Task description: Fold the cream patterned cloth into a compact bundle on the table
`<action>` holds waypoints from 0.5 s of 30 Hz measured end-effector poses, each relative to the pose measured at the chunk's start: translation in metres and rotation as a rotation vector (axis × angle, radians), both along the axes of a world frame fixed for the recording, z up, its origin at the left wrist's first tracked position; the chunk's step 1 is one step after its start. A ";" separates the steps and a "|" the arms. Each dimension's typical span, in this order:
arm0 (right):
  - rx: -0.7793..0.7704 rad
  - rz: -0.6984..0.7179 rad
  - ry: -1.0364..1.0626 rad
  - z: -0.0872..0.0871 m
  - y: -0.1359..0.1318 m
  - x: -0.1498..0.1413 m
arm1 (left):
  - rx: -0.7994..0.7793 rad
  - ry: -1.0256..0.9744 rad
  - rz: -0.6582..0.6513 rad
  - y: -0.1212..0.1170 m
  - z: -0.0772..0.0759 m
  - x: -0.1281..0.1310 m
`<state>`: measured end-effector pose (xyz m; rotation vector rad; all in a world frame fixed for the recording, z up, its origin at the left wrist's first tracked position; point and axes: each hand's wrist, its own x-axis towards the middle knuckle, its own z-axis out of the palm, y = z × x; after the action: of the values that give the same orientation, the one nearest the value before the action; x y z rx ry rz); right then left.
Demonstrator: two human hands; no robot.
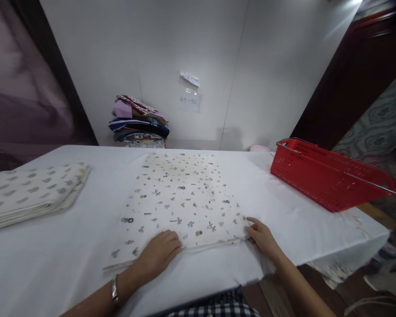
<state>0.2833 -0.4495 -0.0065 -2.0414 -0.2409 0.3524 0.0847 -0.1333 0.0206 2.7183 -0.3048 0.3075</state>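
A white cloth (185, 193) printed with small grey, yellow and pink figures lies folded and fairly flat on the table before me. My left hand (161, 251) rests palm down on its near edge, fingers laid flat and close together. At the near right corner, my right hand (262, 233) has its fingers closed around the cloth's edge; part of the grip is hidden. A bracelet (115, 287) circles my left wrist.
A folded white cloth with grey spots (36, 187) lies at the left. A red basket (330, 176) stands at the right edge of the white-covered table (95, 229). Behind the table rises a stack of folded fabrics (140, 121), against the wall with paper labels (189, 101).
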 end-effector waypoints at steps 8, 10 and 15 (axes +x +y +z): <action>-0.076 0.050 -0.050 -0.008 -0.005 0.007 | 0.142 -0.036 0.481 0.077 0.002 0.013; -0.085 0.048 -0.064 -0.008 -0.006 0.006 | 0.199 -0.005 0.586 0.097 -0.009 0.014; -0.073 0.067 -0.057 -0.006 -0.007 0.003 | 0.211 0.181 0.725 0.112 -0.029 0.005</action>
<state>0.2867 -0.4563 -0.0123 -2.1211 -0.3371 0.3491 0.0895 -0.0208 -0.0081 2.9383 0.7537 0.2232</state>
